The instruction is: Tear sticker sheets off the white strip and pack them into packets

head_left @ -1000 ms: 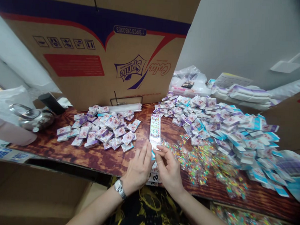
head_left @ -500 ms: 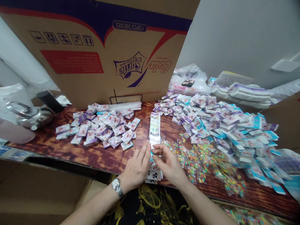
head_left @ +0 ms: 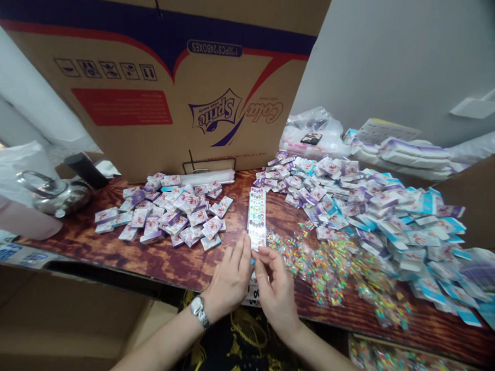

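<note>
Both hands meet over a long strip of stickers [head_left: 257, 213] lying on the table in front of me. Between them shows a bit of light blue, apparently the edge of a small printed box mostly hidden by my fingers. My left hand [head_left: 230, 275], with a watch on the wrist, has its fingers straight and together against the box's left side. My right hand [head_left: 279, 285] is closed, thumb and forefinger pinching at the box's right side. White sheets with black marks [head_left: 252, 298] stick out below the hands at the table edge.
A pile of small closed boxes [head_left: 181, 210] lies to the left. Clear candy packets [head_left: 330, 265] and a large heap of flat-looking boxes [head_left: 394, 214] spread on the right. Behind stands a big carton [head_left: 152, 121]. A kettle [head_left: 62, 196] and pink bottle [head_left: 22, 216] stand far left.
My right hand has turned more upright, its fingers still pinched beside the left hand. The whole view has shifted slightly. My left hand keeps nearly the same pose.
</note>
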A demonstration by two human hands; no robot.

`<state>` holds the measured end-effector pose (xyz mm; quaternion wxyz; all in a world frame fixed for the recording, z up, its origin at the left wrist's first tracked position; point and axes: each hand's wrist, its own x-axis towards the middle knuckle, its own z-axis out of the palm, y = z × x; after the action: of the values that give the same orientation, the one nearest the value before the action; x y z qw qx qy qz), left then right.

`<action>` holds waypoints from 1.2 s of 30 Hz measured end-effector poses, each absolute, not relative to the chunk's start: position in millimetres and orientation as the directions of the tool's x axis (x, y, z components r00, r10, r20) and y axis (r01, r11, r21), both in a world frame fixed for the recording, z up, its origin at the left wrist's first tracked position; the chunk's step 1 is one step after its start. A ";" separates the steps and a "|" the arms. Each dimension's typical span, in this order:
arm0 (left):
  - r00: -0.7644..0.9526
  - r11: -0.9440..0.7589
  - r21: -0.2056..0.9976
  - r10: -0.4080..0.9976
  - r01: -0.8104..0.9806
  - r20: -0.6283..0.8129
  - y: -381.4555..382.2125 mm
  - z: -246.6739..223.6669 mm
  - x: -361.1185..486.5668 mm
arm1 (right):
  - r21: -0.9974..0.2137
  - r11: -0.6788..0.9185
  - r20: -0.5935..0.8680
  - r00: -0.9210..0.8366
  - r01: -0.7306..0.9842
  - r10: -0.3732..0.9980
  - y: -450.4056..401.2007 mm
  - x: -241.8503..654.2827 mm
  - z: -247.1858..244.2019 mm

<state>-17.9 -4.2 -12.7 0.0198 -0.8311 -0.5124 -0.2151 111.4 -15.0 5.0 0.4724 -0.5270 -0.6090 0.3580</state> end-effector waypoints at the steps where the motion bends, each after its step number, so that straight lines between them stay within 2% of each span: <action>1: 0.367 -0.471 0.211 0.843 0.856 0.392 -3.6 -12.4 -18.4 | -0.938 0.183 0.192 0.002 0.294 0.981 -16.2 110.6 3.9; 4: 0.335 -0.474 0.257 0.833 0.842 0.440 -2.0 -11.6 -20.4 | -0.952 0.182 0.176 -0.047 0.247 0.983 -14.5 111.6 3.2; 10: 0.269 -0.461 0.262 0.799 0.848 0.537 3.1 -13.6 -20.8 | -0.965 0.182 0.153 -0.157 0.187 0.976 -3.9 110.0 2.2; 13: 0.300 -0.468 0.206 0.788 0.859 0.538 17.4 -13.3 -38.9 | -0.984 0.140 0.104 -0.280 0.112 0.954 10.1 112.6 -3.4; 15: 0.294 -0.430 0.148 0.793 0.891 0.533 36.5 -7.9 -66.1 | -0.968 0.175 0.107 -0.333 0.182 0.937 30.0 122.3 -7.7; 17: 0.185 -0.294 0.125 0.823 0.948 0.537 62.5 3.0 -100.5 | -0.874 0.303 0.173 -0.340 0.380 0.925 57.8 138.5 -12.0; 19: 0.082 -0.161 0.105 0.844 0.981 0.529 88.6 16.8 -130.2 | -0.661 0.442 0.232 -0.395 0.607 0.889 88.5 157.2 -16.5; 20: 0.057 -0.122 0.088 0.846 0.989 0.531 98.3 23.1 -139.4 | -0.532 0.510 0.198 -0.487 0.675 0.851 102.9 165.9 -19.0; 22: 0.020 -0.084 0.087 0.823 0.993 0.567 105.4 29.7 -141.1 | -0.450 0.572 0.140 -0.579 0.686 0.804 126.6 179.0 -24.4; 23: 0.052 -0.127 0.092 0.818 0.988 0.572 101.6 28.6 -133.4 | -0.430 0.593 0.106 -0.615 0.680 0.782 135.1 182.9 -27.4; 25: 0.223 -0.328 0.112 0.819 0.938 0.529 81.1 16.3 -104.8 | -0.409 0.615 0.053 -0.655 0.674 0.754 145.6 185.6 -33.4; 27: 0.444 -0.530 0.142 0.806 0.836 0.392 51.3 -5.3 -68.9 | -0.383 0.624 0.003 -0.674 0.681 0.739 148.6 183.9 -38.6; 29: 0.589 -0.637 0.178 0.766 0.750 0.258 24.2 -27.2 -38.6 | -0.361 0.622 -0.037 -0.678 0.694 0.734 147.0 180.8 -42.5; 32: 0.623 -0.649 0.225 0.761 0.726 0.182 5.3 -47.1 -17.5 | -0.328 0.621 -0.069 -0.674 0.711 0.735 141.5 177.6 -45.8; 36: 0.625 -0.642 0.217 0.766 0.735 0.150 11.9 -49.8 -19.6 | -0.255 0.641 -0.045 -0.671 0.724 0.740 135.0 175.9 -47.1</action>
<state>-19.6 11.9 -49.8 -0.0672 -0.8988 -0.4177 -0.1149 175.9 135.0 -47.1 0.0318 -0.4042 -0.9053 0.1267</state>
